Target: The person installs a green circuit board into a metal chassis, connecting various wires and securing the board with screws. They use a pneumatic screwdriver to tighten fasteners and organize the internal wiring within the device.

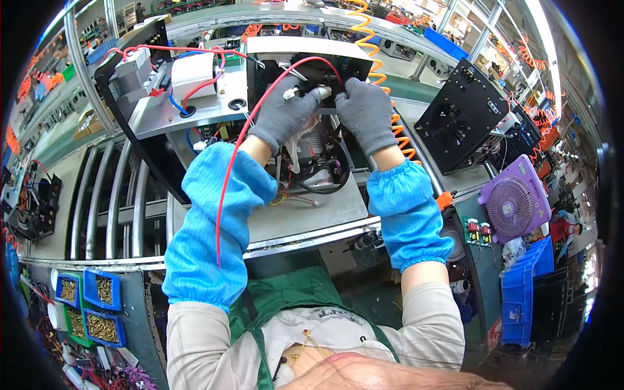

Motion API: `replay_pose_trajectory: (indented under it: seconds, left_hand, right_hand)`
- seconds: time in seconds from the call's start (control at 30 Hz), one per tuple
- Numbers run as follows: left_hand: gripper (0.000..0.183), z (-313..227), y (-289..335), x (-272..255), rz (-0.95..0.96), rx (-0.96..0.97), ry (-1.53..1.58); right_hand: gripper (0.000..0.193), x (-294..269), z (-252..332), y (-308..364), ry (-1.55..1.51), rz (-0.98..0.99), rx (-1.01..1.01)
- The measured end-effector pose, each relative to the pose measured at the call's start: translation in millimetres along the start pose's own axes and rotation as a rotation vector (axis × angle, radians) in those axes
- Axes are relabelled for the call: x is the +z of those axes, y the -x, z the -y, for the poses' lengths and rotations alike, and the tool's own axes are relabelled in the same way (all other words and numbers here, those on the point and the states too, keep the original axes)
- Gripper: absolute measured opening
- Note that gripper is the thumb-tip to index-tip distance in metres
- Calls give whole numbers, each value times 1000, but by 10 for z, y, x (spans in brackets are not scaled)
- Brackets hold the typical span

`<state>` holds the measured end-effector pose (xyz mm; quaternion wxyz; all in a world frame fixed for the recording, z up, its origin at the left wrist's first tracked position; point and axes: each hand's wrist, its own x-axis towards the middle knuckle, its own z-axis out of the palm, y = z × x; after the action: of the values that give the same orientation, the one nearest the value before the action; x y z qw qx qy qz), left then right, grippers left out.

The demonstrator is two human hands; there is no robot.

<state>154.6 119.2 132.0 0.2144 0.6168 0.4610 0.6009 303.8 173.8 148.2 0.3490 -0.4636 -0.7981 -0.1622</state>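
Both my hands wear grey gloves and reach into the dark front of a metal-cased machine with a white top (305,45). My left hand (286,117) is closed near the opening, with a small white connector (289,93) showing by its fingers; what the fingertips pinch is hidden. My right hand (366,116) is closed too, its fingertips against the dark panel, and I cannot make out what they hold. From the panel near these fingertips, a red cable (252,116) arcs out and hangs over my left sleeve. Below my hands lie loose wires and internal parts (315,153).
Left stands an open chassis with a white cylindrical part (193,73). Metal rollers (114,201) run beside it. To the right are a black cased unit (458,117), an orange coiled hose (380,62), a purple fan (513,201) and blue bins (520,292). Screw trays (104,328) sit lower left.
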Motion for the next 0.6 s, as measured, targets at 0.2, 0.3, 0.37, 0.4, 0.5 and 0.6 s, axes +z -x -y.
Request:
replay_pose_trajectory:
  seconds: [0.2,0.3,0.37,0.4,0.5,0.6]
  left_hand:
    - [33,-97,40,20,-8,-27,-59]
    - [45,86,157,107,-197,159,-169]
    - [56,175,276,207,-237,228,-167]
    - [58,212,299,193,-219,211,-81]
    - [63,76,531,142,-286,17,328]
    - [54,-181,604,-63,-317,376,352]
  right_hand:
    - [26,44,-79,1,-62,106,56]
    - [27,78,-22,25,-123,89,33]
    - [26,-9,-71,14,-180,55,-26]
    - [26,191,-148,43,-182,52,56]
    - [24,159,-109,130,-169,64,96]
    - [28,165,-77,69,-115,58,20]
